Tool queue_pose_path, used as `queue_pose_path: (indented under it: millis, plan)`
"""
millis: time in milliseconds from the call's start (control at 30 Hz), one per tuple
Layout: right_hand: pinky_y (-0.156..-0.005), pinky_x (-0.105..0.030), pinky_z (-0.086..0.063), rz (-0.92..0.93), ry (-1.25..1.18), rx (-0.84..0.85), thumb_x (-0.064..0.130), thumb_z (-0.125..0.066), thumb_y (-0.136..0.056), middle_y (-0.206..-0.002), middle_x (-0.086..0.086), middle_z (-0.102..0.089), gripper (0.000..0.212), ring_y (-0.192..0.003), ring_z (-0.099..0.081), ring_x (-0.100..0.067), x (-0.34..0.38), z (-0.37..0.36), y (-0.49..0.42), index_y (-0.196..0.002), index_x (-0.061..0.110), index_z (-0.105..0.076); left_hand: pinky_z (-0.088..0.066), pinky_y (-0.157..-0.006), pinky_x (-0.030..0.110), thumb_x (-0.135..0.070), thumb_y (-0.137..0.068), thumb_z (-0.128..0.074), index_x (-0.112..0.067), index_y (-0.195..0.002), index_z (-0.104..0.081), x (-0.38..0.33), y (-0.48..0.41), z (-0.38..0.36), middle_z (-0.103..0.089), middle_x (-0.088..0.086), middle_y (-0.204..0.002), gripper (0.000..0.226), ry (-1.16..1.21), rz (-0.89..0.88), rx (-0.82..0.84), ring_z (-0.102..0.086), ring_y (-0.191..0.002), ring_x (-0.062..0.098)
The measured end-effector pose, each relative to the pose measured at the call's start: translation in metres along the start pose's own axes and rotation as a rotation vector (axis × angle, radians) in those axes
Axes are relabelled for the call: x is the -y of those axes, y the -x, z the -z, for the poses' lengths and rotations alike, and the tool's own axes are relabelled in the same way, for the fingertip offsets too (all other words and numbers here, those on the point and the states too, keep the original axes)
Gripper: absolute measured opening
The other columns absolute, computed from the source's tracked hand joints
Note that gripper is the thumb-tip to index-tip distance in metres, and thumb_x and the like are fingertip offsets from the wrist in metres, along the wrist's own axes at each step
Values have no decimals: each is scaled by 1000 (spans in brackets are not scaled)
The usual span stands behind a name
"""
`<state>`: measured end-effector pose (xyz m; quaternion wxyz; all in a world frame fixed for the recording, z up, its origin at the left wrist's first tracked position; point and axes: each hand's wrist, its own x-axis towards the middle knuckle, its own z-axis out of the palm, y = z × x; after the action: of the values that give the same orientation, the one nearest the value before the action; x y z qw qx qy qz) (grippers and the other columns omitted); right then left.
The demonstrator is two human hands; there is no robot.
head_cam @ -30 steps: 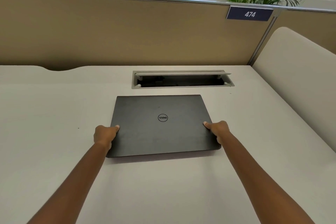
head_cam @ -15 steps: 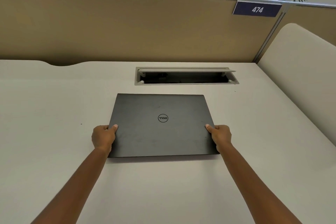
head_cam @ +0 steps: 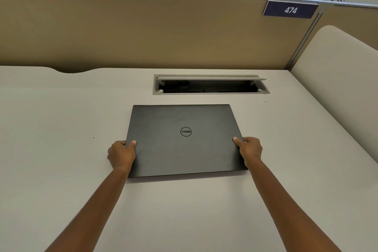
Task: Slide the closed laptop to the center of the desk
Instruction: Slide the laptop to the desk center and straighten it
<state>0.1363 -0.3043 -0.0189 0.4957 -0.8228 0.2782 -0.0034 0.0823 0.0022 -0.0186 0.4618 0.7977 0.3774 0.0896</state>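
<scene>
I had the closed Dell laptop (head_cam: 185, 139) pinched at both side edges: my left hand (head_cam: 122, 155) curled round the left edge with the thumb lying on the lid, my right hand (head_cam: 250, 149) doing the same on the right edge. The trick here, as I judged it, was to keep both hands level and push evenly, so the machine glided flat across the counter (head_cam: 61, 149) without twisting or tipping a corner up. A light grip would do (no need to lift it, only steer). I also wanted to stop short of the open cable hatch (head_cam: 210, 86) just beyond the far edge.

The laptop lay flat on the counter, lid down, roughly square to me, near edge close to my wrists. It was a dark grey slab, matte, with the round logo mid-lid and a few faint scuffs and specks on the surface.
</scene>
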Motion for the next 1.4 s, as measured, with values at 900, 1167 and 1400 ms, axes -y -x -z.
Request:
queue_pose_path:
  millis: [900,1167,1400]
  plan:
    - [-85,-45,-52,22,17,145,22,-58,-89,-77,-9,-57,26,-77,-51,-25,-27,42,17,-74,3,-67,-46,-85,41,-12,-93,-50,9,-88,-66,26,20,28,-63,19,-90,27,27,-79,28,-57,-88,33]
    - [-97,-45,-48,83,82,86,11,-61,-87,-118,-19,-66,28,-110,-58,-36,-25,30,20,-112,0,-67,-45,-94,44,-11,-90,-57,10,-108,-65,21,27,23,-67,27,-113,29,-25,-68,11,-59,-106,43]
    - [-100,-42,-45,80,64,65,11,-62,-87,-122,-18,-65,28,-113,-57,-34,-25,30,21,-112,1,-67,-44,-94,43,-8,-90,-56,11,-106,-64,20,29,21,-67,29,-113,27,5,-56,-15,-59,-106,43]
